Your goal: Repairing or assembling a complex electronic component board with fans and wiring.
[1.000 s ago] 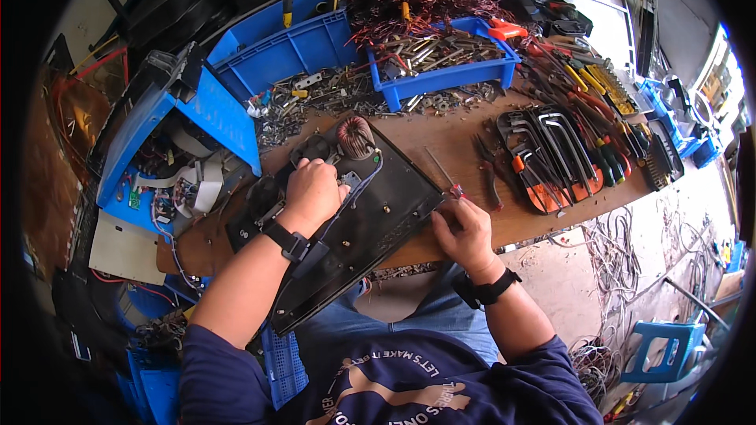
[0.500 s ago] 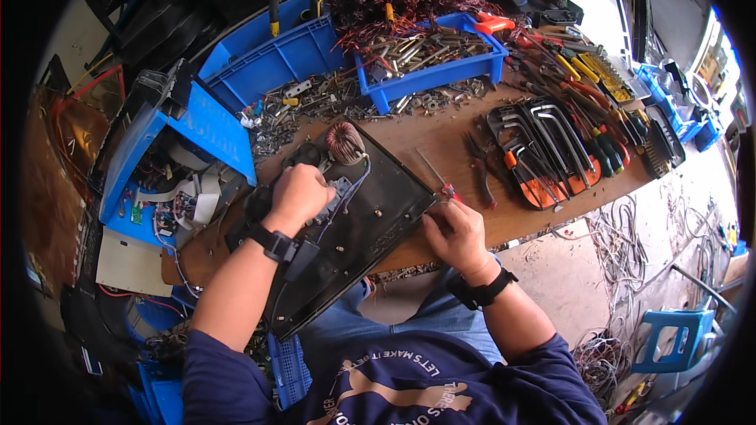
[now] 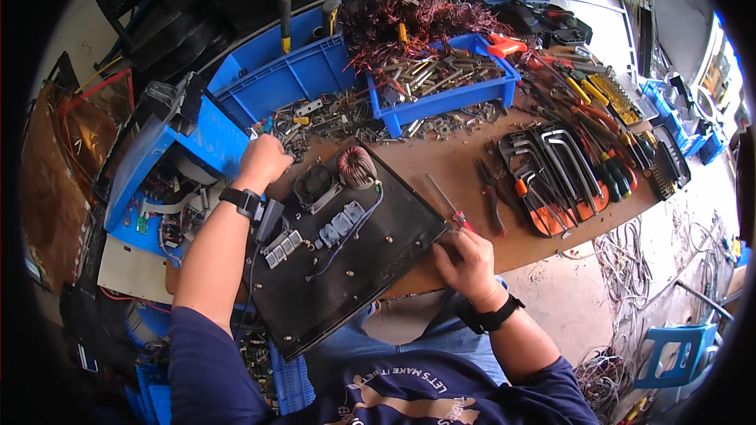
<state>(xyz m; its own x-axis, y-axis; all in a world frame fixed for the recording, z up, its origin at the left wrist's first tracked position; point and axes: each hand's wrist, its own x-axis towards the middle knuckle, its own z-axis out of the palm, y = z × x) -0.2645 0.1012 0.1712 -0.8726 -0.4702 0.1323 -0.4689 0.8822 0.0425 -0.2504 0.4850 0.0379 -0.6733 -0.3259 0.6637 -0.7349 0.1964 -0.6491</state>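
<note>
With right hand [image 3: 466,264] curled at the 3 o'clock corner of the black panel [image 3: 374,264], on the table's [image 3: 465,164] 6 o'clock edge, and left hand [image 3: 265,162] bunched beyond 10 o'clock, impossible to tell if gripping anything. Looks partly cleared, with coil [image 3: 357,167] at 12 and grey block [image 3: 341,225] remaining.

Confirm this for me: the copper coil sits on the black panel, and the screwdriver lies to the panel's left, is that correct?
Not quite: the screwdriver lies to the right of the black panel, as the head view shows. The copper coil does sit on the panel.
</note>
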